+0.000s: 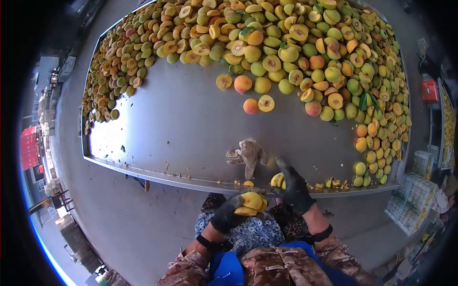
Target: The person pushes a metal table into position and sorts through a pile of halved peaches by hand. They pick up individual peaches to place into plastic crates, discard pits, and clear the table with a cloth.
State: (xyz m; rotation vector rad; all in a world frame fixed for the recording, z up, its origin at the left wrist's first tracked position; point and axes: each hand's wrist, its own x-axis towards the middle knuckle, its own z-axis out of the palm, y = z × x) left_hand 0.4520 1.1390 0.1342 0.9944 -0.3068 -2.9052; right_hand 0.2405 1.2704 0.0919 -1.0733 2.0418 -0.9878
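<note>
In the head view, my left hand [228,214], in a dark glove, is closed around yellow peach halves [251,203] just in front of the table edge. My right hand [296,189], gloved too, grips a yellow peach piece [277,180] over the edge, with one finger stretched up and away. Something dark and thin shows between the hands; I cannot make out what it is. A crumpled pale work glove [249,155] lies on the metal table [181,114] beyond my hands. One small peach piece [248,183] rests by the rim.
A large heap of whole and halved peaches [272,63] covers the far side and both ends of the table. Scraps [334,183] lie along the near rim. Plastic crates [411,202] stand on the floor at right, with a red container [429,90] farther back.
</note>
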